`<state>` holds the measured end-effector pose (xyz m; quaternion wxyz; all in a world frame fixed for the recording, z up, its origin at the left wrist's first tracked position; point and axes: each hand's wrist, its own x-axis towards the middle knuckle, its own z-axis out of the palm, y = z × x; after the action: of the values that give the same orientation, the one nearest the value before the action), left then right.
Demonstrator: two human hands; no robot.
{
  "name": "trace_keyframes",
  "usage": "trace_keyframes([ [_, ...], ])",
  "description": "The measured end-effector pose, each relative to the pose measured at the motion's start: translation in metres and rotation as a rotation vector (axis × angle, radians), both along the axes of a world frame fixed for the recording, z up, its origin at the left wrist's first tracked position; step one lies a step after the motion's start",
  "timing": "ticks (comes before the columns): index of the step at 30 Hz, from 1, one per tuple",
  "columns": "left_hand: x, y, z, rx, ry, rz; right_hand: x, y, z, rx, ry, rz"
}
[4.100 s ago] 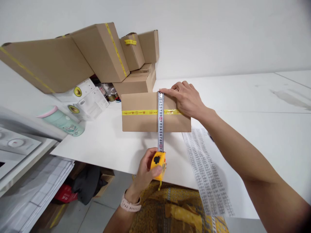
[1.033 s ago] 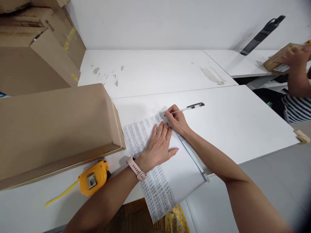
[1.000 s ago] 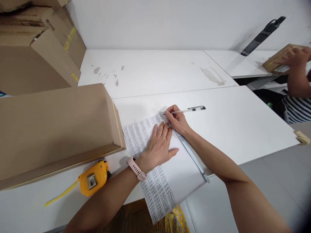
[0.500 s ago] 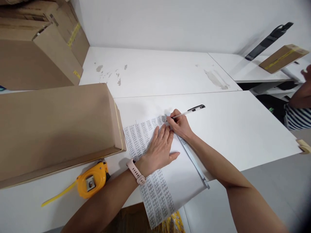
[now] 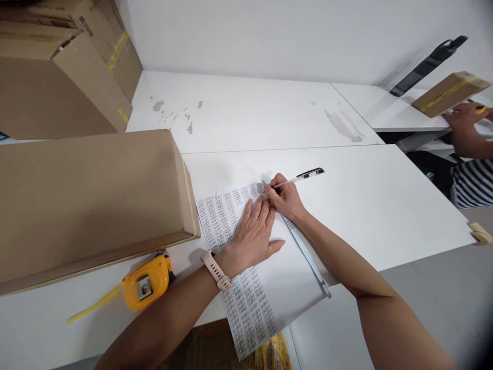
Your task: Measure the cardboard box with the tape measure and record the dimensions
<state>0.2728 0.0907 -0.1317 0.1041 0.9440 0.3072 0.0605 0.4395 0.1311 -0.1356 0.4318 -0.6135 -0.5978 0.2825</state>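
Note:
My right hand (image 5: pixel 285 198) is closed round a pen (image 5: pixel 304 176) with a clear barrel and black clip end. The pen's writing end meets the upper edge of a sheet of paper (image 5: pixel 287 288), where columns of small handwriting run along the top and left. My left hand (image 5: pixel 254 231) lies flat on the sheet, fingers stretched out, with a pale pink band on its wrist. The sheet's lower corner hangs past the table edge. Under the sheet's right side another folded paper edge (image 5: pixel 308 257) shows.
A long cardboard box (image 5: pixel 88 200) lies to the left, with more cartons (image 5: pixel 88 77) behind it. Near my left forearm sits an orange tape measure (image 5: pixel 148 282), its yellow blade partly out. Far right are a black bottle (image 5: pixel 423 69), a small box (image 5: pixel 449 95) and another person's hand (image 5: pixel 466 123).
My hands, the pen and the sheet stay almost in place. At the far right, the other person's hand has come leftward and down beside the small box. The view has shifted slightly.

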Motion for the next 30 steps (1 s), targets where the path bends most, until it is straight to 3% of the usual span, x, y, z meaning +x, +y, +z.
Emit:
trace_keyframes([
  [30,-0.0001,0.0003,-0.0002,-0.010,-0.006,-0.004,0.0002,0.0002,0.0030,-0.003,-0.043,-0.010],
])
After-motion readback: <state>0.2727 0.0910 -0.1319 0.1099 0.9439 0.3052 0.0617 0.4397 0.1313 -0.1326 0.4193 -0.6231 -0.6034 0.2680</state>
